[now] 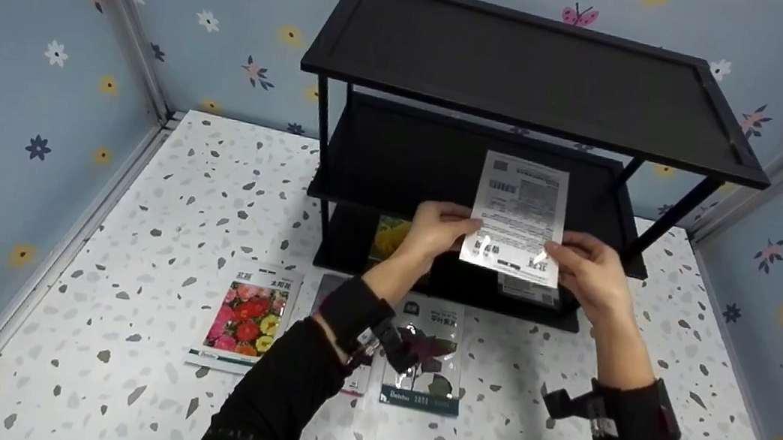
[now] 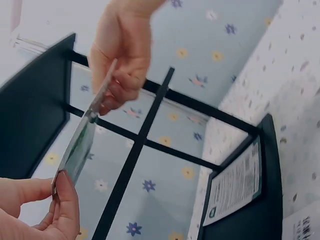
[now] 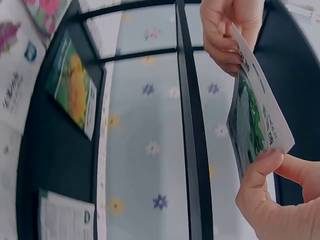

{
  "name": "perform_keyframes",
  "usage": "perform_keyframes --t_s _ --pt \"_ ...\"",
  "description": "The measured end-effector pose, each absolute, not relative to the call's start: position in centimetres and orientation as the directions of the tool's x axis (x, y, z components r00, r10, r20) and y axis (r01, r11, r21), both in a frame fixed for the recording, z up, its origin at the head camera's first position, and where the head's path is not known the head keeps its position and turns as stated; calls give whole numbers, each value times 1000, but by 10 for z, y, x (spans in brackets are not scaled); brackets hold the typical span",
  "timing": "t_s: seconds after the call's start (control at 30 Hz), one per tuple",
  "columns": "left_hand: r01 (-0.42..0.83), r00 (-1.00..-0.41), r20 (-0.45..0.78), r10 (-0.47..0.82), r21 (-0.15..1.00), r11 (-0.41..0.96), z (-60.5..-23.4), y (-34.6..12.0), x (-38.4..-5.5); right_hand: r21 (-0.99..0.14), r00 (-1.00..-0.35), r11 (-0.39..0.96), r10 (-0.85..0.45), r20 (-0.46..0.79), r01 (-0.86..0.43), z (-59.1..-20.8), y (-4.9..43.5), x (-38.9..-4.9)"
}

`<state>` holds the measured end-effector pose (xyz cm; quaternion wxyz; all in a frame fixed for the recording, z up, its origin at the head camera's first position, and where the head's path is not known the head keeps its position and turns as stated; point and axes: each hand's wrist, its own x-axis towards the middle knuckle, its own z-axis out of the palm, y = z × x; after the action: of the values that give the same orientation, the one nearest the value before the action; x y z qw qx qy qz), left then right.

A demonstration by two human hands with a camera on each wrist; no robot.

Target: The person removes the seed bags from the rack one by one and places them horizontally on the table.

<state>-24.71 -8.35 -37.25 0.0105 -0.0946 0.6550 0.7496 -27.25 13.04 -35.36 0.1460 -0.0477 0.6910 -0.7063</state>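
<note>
Both hands hold a seed packet [image 1: 520,210] in front of the black shelf's middle board. My left hand [image 1: 434,232] pinches its left edge between thumb and fingers; my right hand [image 1: 592,273] pinches the right edge the same way. Printed text and barcodes face the head camera. The right wrist view shows green leaves pictured on the packet's other side [image 3: 252,117]. Below, on the bottom board, lie a yellow-flower packet [image 3: 75,90] and a text-side-up packet [image 2: 232,185], both partly covered by the hands and held packet in the head view.
The black three-tier shelf [image 1: 532,72] stands against a flowered wall. On the speckled table [image 1: 149,279] before it lie a packet with red and yellow flowers [image 1: 248,318], a purple-leaf packet [image 1: 427,353], and another mostly hidden beneath the left forearm.
</note>
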Motion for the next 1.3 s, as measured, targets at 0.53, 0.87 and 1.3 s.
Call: perform_keyframes --t_s 0.53,0.87,1.3 --pt "-82 -992 -108 -61 942 -326 -431 -98 -166 -996 -974 -90 -228 18 3 -412 114 -201" --pt "-72 -986 -117 -116 939 -337 -465 -100 -130 -999 -978 -45 -210 -3 13 -448 107 -173" --pt "-54 -978 -92 -187 979 -198 -467 -98 -107 -994 -982 70 -163 -90 79 -479 102 -156"
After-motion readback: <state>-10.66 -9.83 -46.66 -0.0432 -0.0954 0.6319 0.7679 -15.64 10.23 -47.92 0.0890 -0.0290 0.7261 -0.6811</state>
